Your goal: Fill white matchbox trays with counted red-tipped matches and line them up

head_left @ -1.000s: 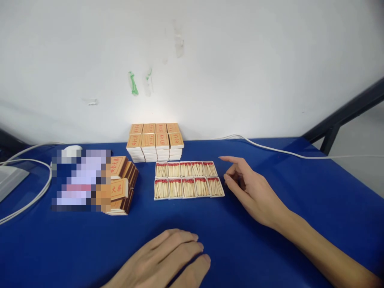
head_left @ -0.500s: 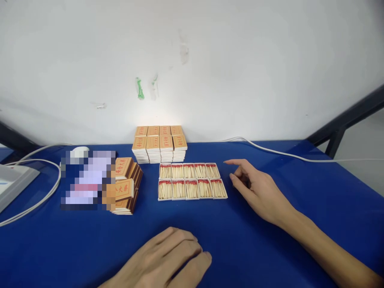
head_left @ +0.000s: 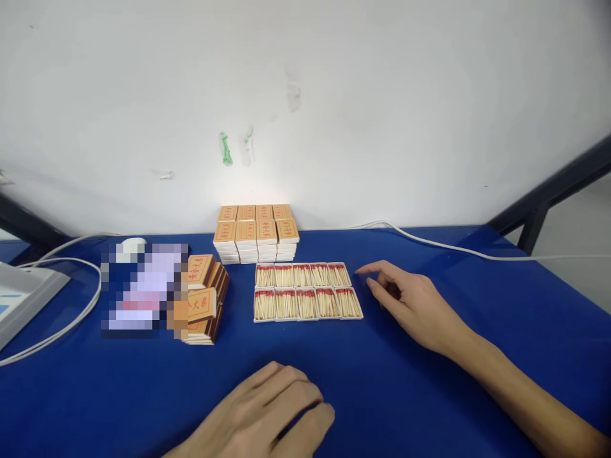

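Observation:
Two rows of open white matchbox trays (head_left: 352, 318) lie side by side on the blue table, filled with red-tipped matches (head_left: 305, 305). My right hand (head_left: 417, 305) is just to the right of these trays, index finger stretched toward them and thumb apart, with nothing in it. Nearer to me, my left hand (head_left: 272, 410) rests palm down on the table, fingers loosely bent, thumb apart, and nothing visible in its grasp. Left of the trays is an uneven pile of orange matchbox covers (head_left: 203, 303) with dark brown sides; whether they contain trays I cannot tell.
Closed orange-topped matchboxes (head_left: 256, 234) stand in a neat block against the white wall (head_left: 382, 127). A blurred-out phone-like object (head_left: 147, 286) lies at left beside a white rounded object (head_left: 131, 249). White cables (head_left: 453, 247) run along the table's back and left. A grey-white case (head_left: 33, 299) sits far left.
The view has tilted slightly, so the table things appear a little lower and farther right. Both hands hold nearly the same place and pose; the matchboxes have not moved.

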